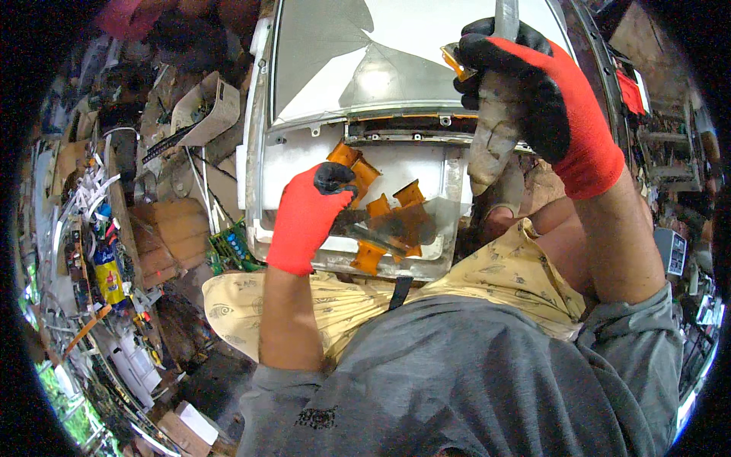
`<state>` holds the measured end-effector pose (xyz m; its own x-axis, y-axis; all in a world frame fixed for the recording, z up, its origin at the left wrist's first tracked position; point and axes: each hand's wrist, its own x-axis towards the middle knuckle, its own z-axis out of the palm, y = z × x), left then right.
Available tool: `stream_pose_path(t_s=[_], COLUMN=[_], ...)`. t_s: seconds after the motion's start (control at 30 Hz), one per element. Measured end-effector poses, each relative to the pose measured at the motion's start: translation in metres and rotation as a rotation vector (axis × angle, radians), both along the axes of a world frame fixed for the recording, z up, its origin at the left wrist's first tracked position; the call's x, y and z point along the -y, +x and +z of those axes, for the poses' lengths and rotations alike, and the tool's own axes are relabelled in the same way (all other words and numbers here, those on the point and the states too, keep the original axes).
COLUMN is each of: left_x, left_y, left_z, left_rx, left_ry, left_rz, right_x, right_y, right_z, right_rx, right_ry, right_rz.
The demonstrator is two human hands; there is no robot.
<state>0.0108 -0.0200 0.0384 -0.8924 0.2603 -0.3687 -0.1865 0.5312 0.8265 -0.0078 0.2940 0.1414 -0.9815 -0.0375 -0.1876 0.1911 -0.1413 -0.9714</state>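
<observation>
Both my hands wear red gloves with black palms and fingers. My left hand is closed, its fingertips on an orange film flex cable. Several more orange flex pieces, joined by a dark translucent strip, lie just right of it on a white and grey panel frame. My right hand, raised at the upper right, grips a tool with a flat metal upper end and a worn, wrapped handle pointing down. A small orange flex piece shows at its fingertips. The tool's working end is cut off.
A screen panel with grey and white wedge-shaped areas lies ahead. At the left are an open cardboard box, a green circuit board and piled scrap strips. A grey box sits at the right.
</observation>
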Motion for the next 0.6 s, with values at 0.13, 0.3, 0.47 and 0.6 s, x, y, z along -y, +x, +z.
stream_pose_path(t_s=[0.13, 0.3, 0.47, 0.6], left_x=[-0.010, -0.023, -0.014, -0.024], left_y=[0.000, -0.001, -0.002, -0.001], left_z=[-0.011, -0.011, -0.016, -0.016], left_rx=[-0.104, -0.336, -0.391, -0.474], left_ry=[-0.074, -0.392, -0.395, -0.533], left_rz=[0.005, 0.008, 0.041, -0.054], right_x=[0.003, 0.002, 0.001, -0.010], right_y=[0.006, 0.011, 0.014, 0.013], right_z=[0.003, 0.010, 0.020, 0.028], right_rx=[-0.042, -0.122, -0.088, -0.197], right_ry=[-0.029, 0.062, -0.045, 0.212], right_rz=[0.026, 0.006, 0.011, 0.047])
